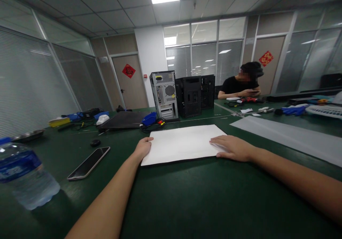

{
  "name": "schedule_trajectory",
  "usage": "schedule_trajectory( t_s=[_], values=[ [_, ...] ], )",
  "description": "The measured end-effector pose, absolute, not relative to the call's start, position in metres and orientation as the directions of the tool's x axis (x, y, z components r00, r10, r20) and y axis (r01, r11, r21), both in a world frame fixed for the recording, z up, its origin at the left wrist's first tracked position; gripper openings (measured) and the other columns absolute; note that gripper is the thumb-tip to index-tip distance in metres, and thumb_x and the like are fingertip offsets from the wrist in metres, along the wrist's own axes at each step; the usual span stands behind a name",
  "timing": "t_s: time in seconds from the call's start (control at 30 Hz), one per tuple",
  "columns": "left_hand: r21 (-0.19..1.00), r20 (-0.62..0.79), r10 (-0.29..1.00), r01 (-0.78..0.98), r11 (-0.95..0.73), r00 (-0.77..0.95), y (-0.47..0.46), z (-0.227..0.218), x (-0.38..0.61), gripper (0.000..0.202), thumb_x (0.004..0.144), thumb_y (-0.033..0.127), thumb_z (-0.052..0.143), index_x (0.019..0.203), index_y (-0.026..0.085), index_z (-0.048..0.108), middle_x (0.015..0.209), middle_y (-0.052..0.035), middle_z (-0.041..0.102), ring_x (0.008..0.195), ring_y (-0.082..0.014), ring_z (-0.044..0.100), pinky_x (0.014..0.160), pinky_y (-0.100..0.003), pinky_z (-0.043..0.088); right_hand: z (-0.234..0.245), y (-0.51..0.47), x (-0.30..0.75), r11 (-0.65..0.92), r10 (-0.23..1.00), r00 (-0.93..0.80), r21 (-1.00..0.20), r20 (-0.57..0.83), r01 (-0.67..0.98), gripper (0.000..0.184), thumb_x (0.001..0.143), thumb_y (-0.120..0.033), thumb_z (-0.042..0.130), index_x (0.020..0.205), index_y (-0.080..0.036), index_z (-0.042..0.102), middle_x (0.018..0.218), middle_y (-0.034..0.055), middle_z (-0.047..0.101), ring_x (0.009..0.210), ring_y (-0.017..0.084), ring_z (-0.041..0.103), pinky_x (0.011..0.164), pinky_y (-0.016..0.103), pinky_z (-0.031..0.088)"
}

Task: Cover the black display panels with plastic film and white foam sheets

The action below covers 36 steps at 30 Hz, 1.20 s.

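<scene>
A flat white rectangular panel point(181, 144) with a thin dark edge lies in front of me on the green table point(203, 199). My left hand point(143, 147) grips its left edge, the thumb on top and the other fingers mostly hidden. On the panel's right side rests my right hand point(233, 148), palm down, with fingers stretched out flat over the surface near the edge. What lies under the panel cannot be seen.
To the left are a water bottle point(24, 174), a phone point(89, 163) and a small black round object point(95, 143). Computer cases point(164, 96) stand behind the panel. A pale translucent sheet point(288, 135) lies right. Across the table sits a person point(240, 84).
</scene>
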<state>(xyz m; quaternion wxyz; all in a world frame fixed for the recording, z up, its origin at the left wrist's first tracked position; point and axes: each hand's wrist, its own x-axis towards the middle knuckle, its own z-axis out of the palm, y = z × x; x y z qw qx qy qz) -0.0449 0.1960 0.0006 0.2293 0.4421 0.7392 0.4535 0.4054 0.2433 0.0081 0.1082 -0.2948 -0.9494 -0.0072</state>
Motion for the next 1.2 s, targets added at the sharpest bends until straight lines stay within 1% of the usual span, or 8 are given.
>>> schedule_trajectory(
  t_s=[0.13, 0.3, 0.43, 0.53, 0.8, 0.97, 1.07, 1.2],
  values=[
    [0.867, 0.064, 0.858, 0.454, 0.205, -0.51, 0.196, 0.001, -0.044, 0.043, 0.069, 0.003, 0.059, 0.107, 0.013, 0.074, 0.1, -0.0094, 0.076, 0.074, -0.0156, 0.069, 0.061, -0.02, 0.047, 0.014, 0.263, 0.423, 0.742, 0.646, -0.714, -0.003, 0.269, 0.67, 0.059, 0.093, -0.06, 0.041, 0.139, -0.025, 0.052, 0.139, 0.0081, 0.054, 0.125, 0.029, 0.051, 0.106, 0.047, 0.038],
    [0.864, 0.059, 0.858, 0.457, 0.212, -0.51, 0.196, 0.002, -0.042, 0.041, 0.069, 0.005, 0.061, 0.107, 0.013, 0.074, 0.094, -0.0087, 0.077, 0.069, -0.0151, 0.068, 0.059, -0.021, 0.046, 0.001, 0.31, 0.489, 0.328, 0.853, -0.34, 0.099, 0.397, 0.939, 0.062, 0.089, -0.055, 0.045, 0.135, -0.013, 0.054, 0.135, 0.0191, 0.053, 0.122, 0.036, 0.049, 0.101, 0.052, 0.039],
    [0.866, 0.067, 0.863, 0.459, 0.199, -0.501, 0.197, 0.001, -0.044, 0.039, 0.068, 0.006, 0.062, 0.104, 0.014, 0.076, 0.099, -0.0096, 0.077, 0.072, -0.0153, 0.068, 0.062, -0.021, 0.046, -0.019, 0.334, 0.544, -0.011, 0.929, 0.01, 0.001, 0.371, 1.0, 0.067, 0.087, -0.056, 0.048, 0.128, -0.004, 0.057, 0.131, 0.0322, 0.049, 0.12, 0.043, 0.048, 0.094, 0.054, 0.04],
    [0.872, 0.072, 0.863, 0.452, 0.188, -0.499, 0.2, -0.002, -0.047, 0.038, 0.069, 0.006, 0.062, 0.103, 0.013, 0.076, 0.101, -0.0105, 0.076, 0.075, -0.0153, 0.068, 0.065, -0.021, 0.046, -0.025, 0.34, 0.56, -0.103, 0.953, 0.114, -0.053, 0.279, 0.993, 0.062, 0.091, -0.053, 0.041, 0.118, -0.001, 0.063, 0.116, 0.0348, 0.057, 0.105, 0.041, 0.058, 0.085, 0.053, 0.042],
    [0.884, 0.072, 0.871, 0.435, 0.17, -0.487, 0.202, -0.006, -0.048, 0.038, 0.07, 0.008, 0.061, 0.106, 0.013, 0.074, 0.091, -0.008, 0.076, 0.067, -0.0141, 0.066, 0.06, -0.021, 0.046, -0.013, 0.332, 0.54, -0.006, 0.971, 0.011, -0.022, 0.24, 1.0, 0.036, 0.09, -0.03, 0.045, 0.109, -0.011, 0.068, 0.108, 0.0278, 0.064, 0.093, 0.036, 0.063, 0.074, 0.045, 0.042],
    [0.883, 0.062, 0.872, 0.434, 0.179, -0.485, 0.198, -0.003, -0.047, 0.039, 0.07, 0.009, 0.061, 0.107, 0.012, 0.074, 0.086, -0.0074, 0.075, 0.063, -0.0138, 0.064, 0.058, -0.021, 0.045, -0.003, 0.316, 0.509, 0.021, 0.939, -0.014, -0.018, 0.343, 1.0, 0.043, 0.094, -0.032, 0.035, 0.121, -0.01, 0.061, 0.106, 0.0252, 0.066, 0.092, 0.035, 0.063, 0.076, 0.045, 0.044],
    [0.884, 0.055, 0.871, 0.43, 0.185, -0.488, 0.198, -0.001, -0.045, 0.04, 0.07, 0.008, 0.061, 0.108, 0.011, 0.073, 0.084, -0.0073, 0.075, 0.062, -0.0135, 0.063, 0.057, -0.021, 0.045, 0.004, 0.301, 0.481, 0.177, 0.894, -0.169, 0.02, 0.414, 0.984, 0.044, 0.093, -0.04, 0.038, 0.123, -0.016, 0.06, 0.105, 0.0174, 0.068, 0.088, 0.031, 0.064, 0.078, 0.042, 0.045],
    [0.884, 0.058, 0.868, 0.429, 0.185, -0.493, 0.199, -0.002, -0.044, 0.039, 0.07, 0.007, 0.06, 0.106, 0.011, 0.074, 0.085, -0.0074, 0.075, 0.061, -0.0129, 0.062, 0.056, -0.021, 0.044, 0.012, 0.267, 0.439, 0.509, 0.736, -0.493, 0.1, 0.464, 0.855, 0.039, 0.094, -0.038, 0.039, 0.12, -0.02, 0.061, 0.103, 0.0104, 0.071, 0.082, 0.024, 0.066, 0.074, 0.035, 0.047]
  ],
)
